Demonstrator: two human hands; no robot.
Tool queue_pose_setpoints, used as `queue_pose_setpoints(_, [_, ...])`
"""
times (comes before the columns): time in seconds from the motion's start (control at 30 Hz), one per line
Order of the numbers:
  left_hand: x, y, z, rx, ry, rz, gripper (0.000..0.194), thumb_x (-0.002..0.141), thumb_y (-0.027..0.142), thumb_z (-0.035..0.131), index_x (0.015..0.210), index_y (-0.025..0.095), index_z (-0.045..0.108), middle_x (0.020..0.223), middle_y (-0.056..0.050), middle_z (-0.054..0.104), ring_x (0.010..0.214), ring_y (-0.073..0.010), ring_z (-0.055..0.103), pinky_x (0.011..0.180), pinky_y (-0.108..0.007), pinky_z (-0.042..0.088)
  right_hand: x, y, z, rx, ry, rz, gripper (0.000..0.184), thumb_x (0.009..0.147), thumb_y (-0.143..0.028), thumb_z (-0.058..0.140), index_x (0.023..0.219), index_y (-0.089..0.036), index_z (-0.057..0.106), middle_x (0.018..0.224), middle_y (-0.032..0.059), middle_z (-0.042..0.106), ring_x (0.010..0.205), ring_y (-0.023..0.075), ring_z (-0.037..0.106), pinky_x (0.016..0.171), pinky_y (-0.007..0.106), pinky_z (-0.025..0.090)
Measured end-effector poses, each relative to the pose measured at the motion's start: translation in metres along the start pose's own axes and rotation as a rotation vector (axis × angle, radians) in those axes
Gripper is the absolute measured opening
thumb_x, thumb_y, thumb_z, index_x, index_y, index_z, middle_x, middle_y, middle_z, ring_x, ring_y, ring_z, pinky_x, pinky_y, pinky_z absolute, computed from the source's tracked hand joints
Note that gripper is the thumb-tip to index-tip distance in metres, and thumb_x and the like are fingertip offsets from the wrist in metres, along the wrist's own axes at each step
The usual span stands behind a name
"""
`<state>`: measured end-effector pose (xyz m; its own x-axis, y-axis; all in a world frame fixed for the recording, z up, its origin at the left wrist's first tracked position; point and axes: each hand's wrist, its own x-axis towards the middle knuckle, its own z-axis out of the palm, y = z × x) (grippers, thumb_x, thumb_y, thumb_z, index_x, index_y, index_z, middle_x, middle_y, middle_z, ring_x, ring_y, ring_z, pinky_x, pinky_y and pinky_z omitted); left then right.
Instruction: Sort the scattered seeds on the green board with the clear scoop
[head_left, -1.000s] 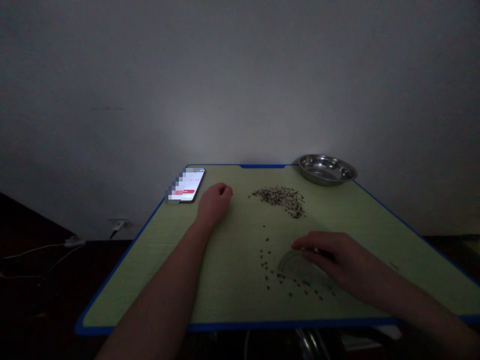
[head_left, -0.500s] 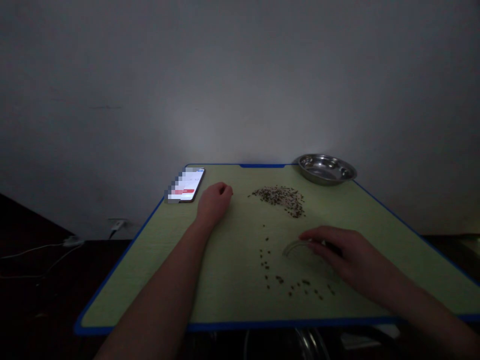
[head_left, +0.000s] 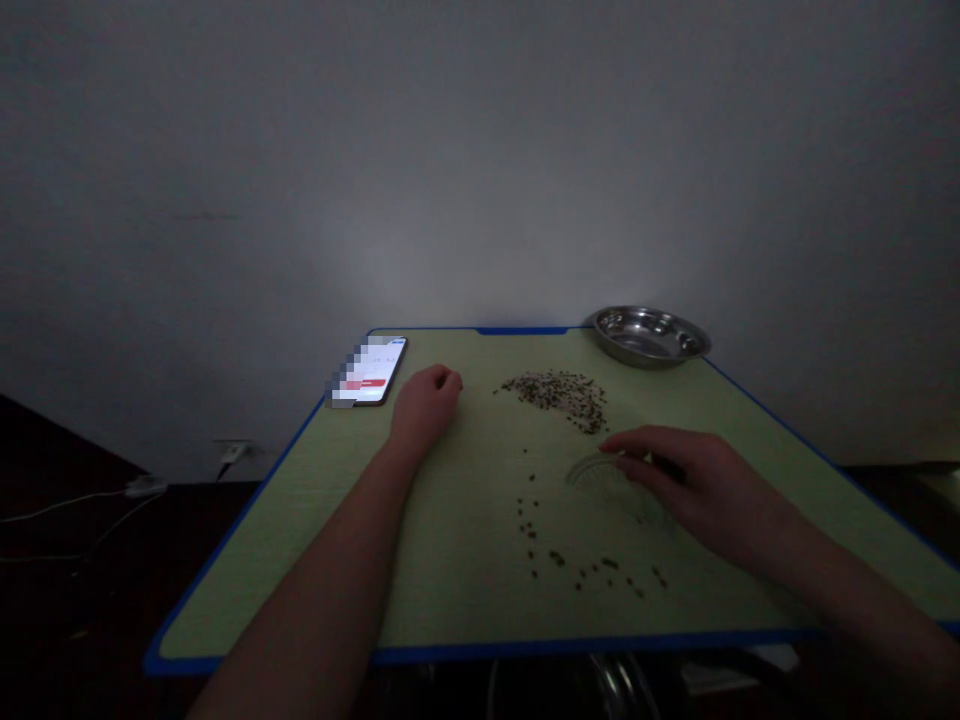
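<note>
My right hand (head_left: 686, 475) pinches the rim of a clear, see-through bowl (head_left: 592, 468) low over the green table, right of centre. Its outline is faint, and part of it is hidden behind my fingers. Beyond it lies a pile of small dark beans mixed with paler grains (head_left: 559, 393). Several loose dark beans (head_left: 556, 558) are scattered nearer to me, left of and below the bowl. My left hand (head_left: 427, 405) rests closed on the table, between the phone and the pile. What its curled fingers hold, if anything, is hidden.
A shiny metal basin (head_left: 651, 340) stands at the far right corner of the blue-edged table (head_left: 442, 590). At the far left edge lies a lit phone (head_left: 379, 370). A grey wall (head_left: 480, 170) rises behind, with a plug and white cables (head_left: 146, 485) low on the left.
My right hand has moved the clear bowl slightly away from me, towards the pile. My left hand stays in place on the table.
</note>
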<state>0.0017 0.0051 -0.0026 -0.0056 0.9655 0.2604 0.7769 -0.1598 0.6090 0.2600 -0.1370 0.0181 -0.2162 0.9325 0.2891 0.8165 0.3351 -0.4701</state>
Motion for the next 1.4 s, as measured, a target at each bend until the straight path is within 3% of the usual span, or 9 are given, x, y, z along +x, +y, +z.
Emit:
queue_pose_setpoints(0.17, [0.000,0.002,0.000,-0.008,0.002,-0.004,0.029,0.077,0.034,0.040,0.071,0.017,0.063,0.061,-0.003,0.058,0.060,-0.0143,0.049,0.055,-0.027,0.030,-0.013,-0.010,-0.004,0.082,-0.160,-0.062,0.023,0.089,-0.032,0.048,0.097,-0.025,0.068,0.088,0.0020,0.072,0.076,0.0152,0.066,0.067,0.027,0.052])
queue_pose_setpoints(0.47, [0.002,0.002,0.001,-0.013,-0.005,-0.010,0.028,0.077,0.035,0.041,0.070,0.018,0.062,0.063,-0.003,0.059,0.061,-0.0143,0.050,0.054,-0.027,0.030,-0.018,-0.016,0.001,0.103,-0.210,-0.099,0.021,0.090,-0.029,0.048,0.100,-0.026,0.067,0.087,0.0011,0.069,0.079,0.0138,0.063,0.071,0.026,0.049])
queue_pose_setpoints(0.87, [0.000,0.003,0.000,0.007,-0.007,-0.003,0.030,0.078,0.034,0.040,0.073,0.017,0.064,0.068,-0.004,0.062,0.062,-0.0150,0.051,0.056,-0.027,0.033,-0.013,-0.015,0.002,-0.004,-0.169,-0.162,0.025,0.090,-0.026,0.045,0.101,-0.026,0.068,0.089,0.0032,0.070,0.078,0.0165,0.065,0.070,0.029,0.051])
queue_pose_setpoints(1.13, [0.000,0.004,-0.001,0.018,0.004,0.007,0.030,0.078,0.034,0.040,0.073,0.017,0.064,0.067,-0.005,0.061,0.062,-0.0151,0.051,0.056,-0.027,0.031,-0.011,0.000,-0.010,-0.085,-0.032,-0.075,0.026,0.089,-0.028,0.045,0.100,-0.023,0.068,0.094,0.0046,0.071,0.084,0.0189,0.066,0.074,0.032,0.052])
queue_pose_setpoints(1.4, [0.000,0.002,-0.001,0.003,-0.003,0.005,0.029,0.078,0.034,0.040,0.071,0.017,0.063,0.064,-0.004,0.060,0.061,-0.0148,0.051,0.054,-0.027,0.030,-0.006,0.012,-0.001,-0.043,0.011,-0.043,0.025,0.089,-0.027,0.045,0.097,-0.022,0.068,0.096,0.0057,0.072,0.086,0.0207,0.066,0.076,0.037,0.053])
